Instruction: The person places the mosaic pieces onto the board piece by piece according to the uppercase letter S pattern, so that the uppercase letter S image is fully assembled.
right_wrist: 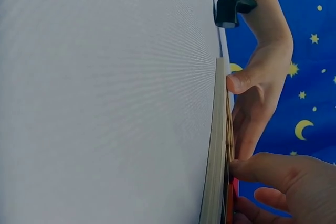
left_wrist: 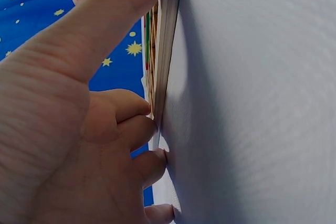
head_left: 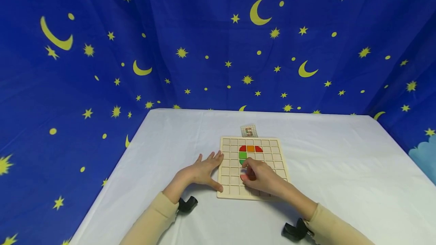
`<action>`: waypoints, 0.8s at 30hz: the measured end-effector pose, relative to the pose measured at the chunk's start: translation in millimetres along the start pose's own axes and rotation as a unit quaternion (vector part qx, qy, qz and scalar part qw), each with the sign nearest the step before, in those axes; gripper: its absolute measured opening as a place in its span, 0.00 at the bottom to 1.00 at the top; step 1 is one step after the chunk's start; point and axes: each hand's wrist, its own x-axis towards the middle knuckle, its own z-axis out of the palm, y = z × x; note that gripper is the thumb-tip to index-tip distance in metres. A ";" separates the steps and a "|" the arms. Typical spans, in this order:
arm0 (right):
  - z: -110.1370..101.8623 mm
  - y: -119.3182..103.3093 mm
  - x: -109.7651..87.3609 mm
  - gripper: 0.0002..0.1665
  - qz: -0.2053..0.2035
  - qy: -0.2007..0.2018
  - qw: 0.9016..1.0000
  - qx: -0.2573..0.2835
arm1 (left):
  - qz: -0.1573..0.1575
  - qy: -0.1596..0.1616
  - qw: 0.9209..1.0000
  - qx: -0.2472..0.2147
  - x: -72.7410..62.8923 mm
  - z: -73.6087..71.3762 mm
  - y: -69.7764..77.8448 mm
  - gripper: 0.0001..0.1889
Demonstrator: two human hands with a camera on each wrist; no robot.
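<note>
A square wooden grid board (head_left: 225,177) lies on the table. Red, orange and green tiles form a curve in its upper middle, with a green square tile (head_left: 243,155) on the curve's left side. My right hand (head_left: 263,177) is over the lower middle of the board, thumb and fingers pinching a red tile (right_wrist: 235,187) at the grid. The hand covers the cells beneath it. At the board's left edge, my left hand (head_left: 203,171) rests with fingers spread, its thumb touching the lower left corner and its fingertips the side higher up.
Just behind the board lies a small pattern card (head_left: 249,131) with a curved figure on a grid. A white cloth (head_left: 340,162) covers the table. A blue curtain (head_left: 211,22) with yellow stars and moons hangs behind it. Black wrist devices (head_left: 295,230) sit below the sleeves.
</note>
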 end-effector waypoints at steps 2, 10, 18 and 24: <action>0.0 -1.0 -0.2 0.20 0.001 -0.001 1.000 -0.004 | 0.000 0.000 1.000 -0.002 -0.3 0.0 0.2 0.61; -0.7 -4.1 -1.0 0.21 0.005 -0.008 1.000 -0.013 | -0.001 0.000 1.000 -0.005 -1.3 0.8 0.1 0.61; 0.0 -4.4 -0.9 0.23 0.018 -0.011 0.999 -0.026 | -0.005 -0.002 1.000 -0.012 -3.1 -1.1 2.1 0.61; -3.9 -3.3 -0.1 0.24 0.032 0.069 0.997 0.011 | -0.005 0.009 1.000 -0.008 -8.0 -3.9 1.3 0.60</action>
